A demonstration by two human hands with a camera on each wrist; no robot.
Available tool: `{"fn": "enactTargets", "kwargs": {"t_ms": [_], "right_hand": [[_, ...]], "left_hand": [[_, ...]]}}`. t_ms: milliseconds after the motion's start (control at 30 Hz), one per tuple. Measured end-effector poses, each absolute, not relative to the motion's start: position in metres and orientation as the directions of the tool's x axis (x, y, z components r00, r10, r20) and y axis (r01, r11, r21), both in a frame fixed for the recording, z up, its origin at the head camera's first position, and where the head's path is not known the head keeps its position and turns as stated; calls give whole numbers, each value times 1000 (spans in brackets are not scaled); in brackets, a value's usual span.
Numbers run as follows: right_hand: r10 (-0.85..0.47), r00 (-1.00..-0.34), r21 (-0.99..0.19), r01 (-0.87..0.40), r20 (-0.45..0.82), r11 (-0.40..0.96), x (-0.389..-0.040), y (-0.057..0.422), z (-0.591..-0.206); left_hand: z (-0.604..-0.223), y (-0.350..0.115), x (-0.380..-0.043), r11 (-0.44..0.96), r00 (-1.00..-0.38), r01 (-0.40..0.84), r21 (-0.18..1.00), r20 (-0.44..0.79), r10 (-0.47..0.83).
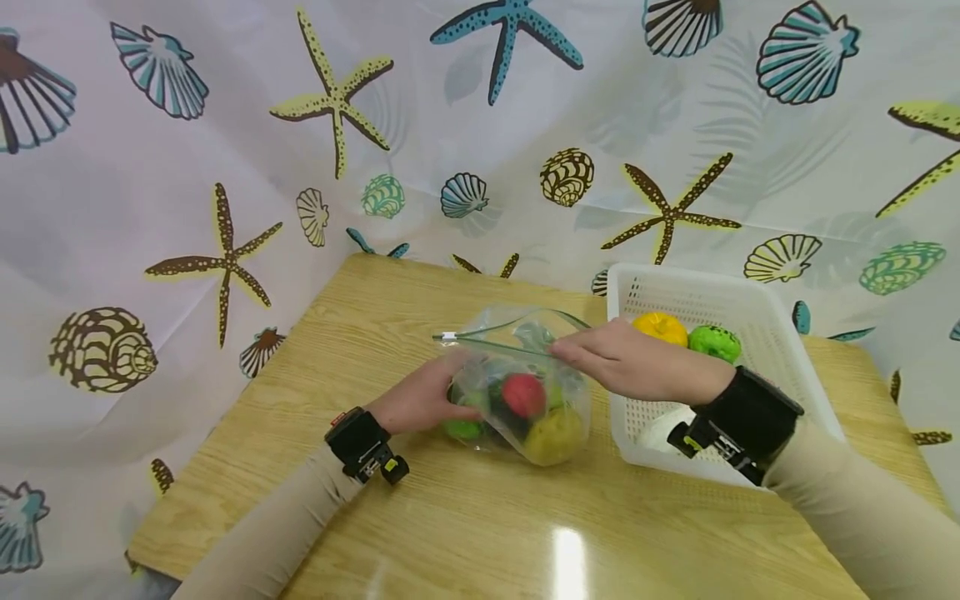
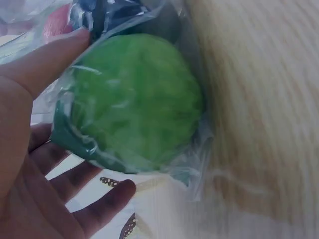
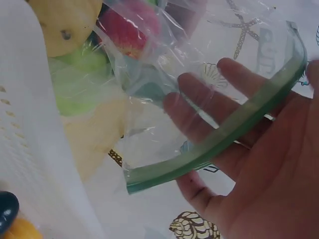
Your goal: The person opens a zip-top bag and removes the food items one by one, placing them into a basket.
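A clear zip bag (image 1: 491,417) with a green-edged mouth and white slider (image 1: 448,337) sits on the table. Through its film show a red round fruit (image 1: 522,395), a yellow one (image 1: 555,435) and dark pieces. My left hand (image 1: 431,392) lies at the bag's left side, thumb touching the film. In the left wrist view its fingers spread loosely beside a round green piece (image 2: 137,102) in the bag. My right hand (image 1: 630,358) reaches to the bag's right top corner. Its extended fingers (image 3: 199,107) show through the film and the green zip strip (image 3: 214,144).
To the right stands a white perforated basket (image 1: 798,358), close beside the bag. Inside it are a yellow piece (image 1: 660,327), a green piece (image 1: 716,342) and something white (image 1: 663,429) near the front. A shell-patterned cloth (image 1: 487,133) hangs behind the wooden table (image 1: 450,525).
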State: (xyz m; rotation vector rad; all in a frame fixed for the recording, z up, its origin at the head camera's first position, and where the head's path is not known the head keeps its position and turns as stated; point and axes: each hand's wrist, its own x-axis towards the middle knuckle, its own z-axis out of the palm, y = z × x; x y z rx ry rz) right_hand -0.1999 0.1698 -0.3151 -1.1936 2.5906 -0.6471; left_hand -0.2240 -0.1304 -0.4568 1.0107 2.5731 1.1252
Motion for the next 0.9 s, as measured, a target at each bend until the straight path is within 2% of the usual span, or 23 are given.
{"fn": "enactTargets", "kwargs": {"t_ms": [67,167,400,567,767,900], "right_hand": [[-739,-673,-547,-603,-44,581,-201,172,-315],[-719,-688,-526,-579,-95,623,-204,173,-319],[-694,-700,-218,-660,-169,719,-197,165,-326],[-689,-690,-80,-691,-222,718,-187,157,-332],[-727,-666,26,-740,-165,672,-177,150,-332],[-783,-617,-11,-785,-77,619,-173,148,-329]], "left_hand": [[-455,-132,-224,499,-754,519,694,96,650],[-455,-135,-223,514,-742,520,682,62,668],[-461,-137,-225,438,-677,552,710,74,732],[-460,-140,-223,440,-661,541,717,40,749],[-440,-146,-218,418,-666,468,779,-1,746],[-433,-140,-216,352,-628,464,813,21,778]]}}
